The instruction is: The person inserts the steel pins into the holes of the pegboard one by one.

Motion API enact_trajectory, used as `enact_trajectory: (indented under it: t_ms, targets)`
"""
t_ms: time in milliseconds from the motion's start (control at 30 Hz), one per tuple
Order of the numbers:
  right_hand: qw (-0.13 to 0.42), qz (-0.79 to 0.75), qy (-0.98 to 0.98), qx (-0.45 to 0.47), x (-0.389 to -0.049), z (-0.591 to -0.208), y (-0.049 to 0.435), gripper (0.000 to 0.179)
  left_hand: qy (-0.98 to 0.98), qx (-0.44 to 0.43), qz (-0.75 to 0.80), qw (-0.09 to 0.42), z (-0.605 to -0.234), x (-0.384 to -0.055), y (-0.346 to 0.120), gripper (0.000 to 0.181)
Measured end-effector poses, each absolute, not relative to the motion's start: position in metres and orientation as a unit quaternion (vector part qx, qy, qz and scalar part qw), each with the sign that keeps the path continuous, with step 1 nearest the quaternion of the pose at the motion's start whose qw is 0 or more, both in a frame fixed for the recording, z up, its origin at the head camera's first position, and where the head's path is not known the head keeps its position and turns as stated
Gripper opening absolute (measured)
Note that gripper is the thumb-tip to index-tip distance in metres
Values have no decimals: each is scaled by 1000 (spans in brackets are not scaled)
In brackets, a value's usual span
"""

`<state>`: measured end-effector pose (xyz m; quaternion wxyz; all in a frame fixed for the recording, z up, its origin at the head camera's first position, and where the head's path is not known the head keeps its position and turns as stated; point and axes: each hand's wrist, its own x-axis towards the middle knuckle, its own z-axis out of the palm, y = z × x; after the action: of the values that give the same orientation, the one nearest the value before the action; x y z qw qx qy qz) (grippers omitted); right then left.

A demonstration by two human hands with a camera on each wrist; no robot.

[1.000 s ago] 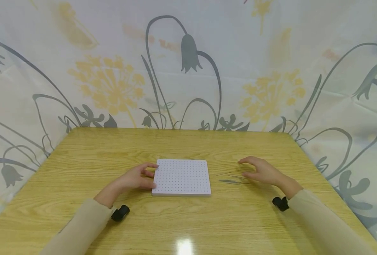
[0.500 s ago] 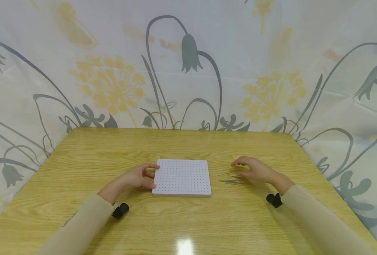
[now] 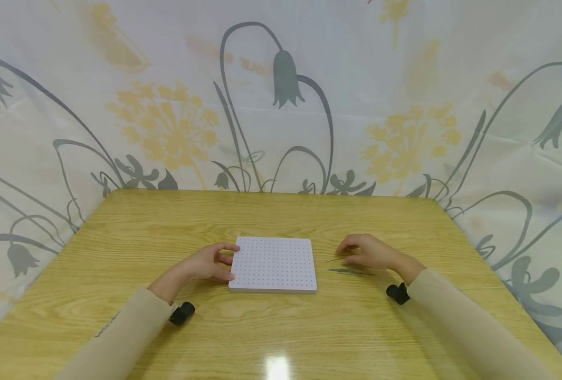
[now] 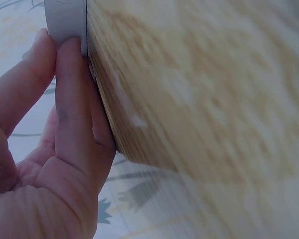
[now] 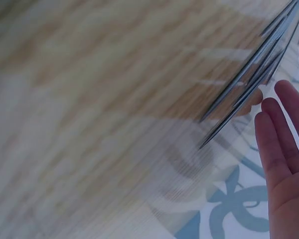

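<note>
A flat white board with rows of small holes point(image 3: 273, 264) lies mid-table. My left hand point(image 3: 209, 264) touches its left edge, thumb near the front corner and a finger near the back one. In the left wrist view, the fingertips of the left hand point(image 4: 70, 99) rest against the board's side point(image 4: 66, 20). To the board's right, my right hand point(image 3: 373, 253) hovers low, fingers loosely bent, over several thin pointed metal sticks point(image 3: 349, 271). The right wrist view has these sticks point(image 5: 244, 82) beside the fingers point(image 5: 274, 144), with a gap at the nearer fingertips.
The glossy wooden table point(image 3: 243, 332) reflects a bright light at its front. A flower-printed cloth point(image 3: 167, 79) hangs behind and beside the table. Black wrist cameras point(image 3: 182, 313) sit by the cuffs.
My right hand has moved left and lower over the metal sticks, its fingers drawing closer together. My left hand and the board have stayed put.
</note>
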<state>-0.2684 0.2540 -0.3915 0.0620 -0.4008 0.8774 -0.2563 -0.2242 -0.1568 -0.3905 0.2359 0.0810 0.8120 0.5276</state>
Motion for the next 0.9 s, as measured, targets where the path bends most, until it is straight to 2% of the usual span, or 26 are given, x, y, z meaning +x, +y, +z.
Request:
enact_trajectory:
  t_ms: [300, 600, 900]
  targets:
    - [97, -277, 878, -378, -275, -391, 243, 12, 811, 69, 530, 239, -390, -225, -156, 66]
    - [171, -303, 879, -326, -280, -389, 235, 9, 815, 72, 524, 234, -390, -224, -155, 67]
    - [177, -294, 881, -327, -283, -391, 234, 6, 810, 73, 530, 239, -390, -224, -155, 67]
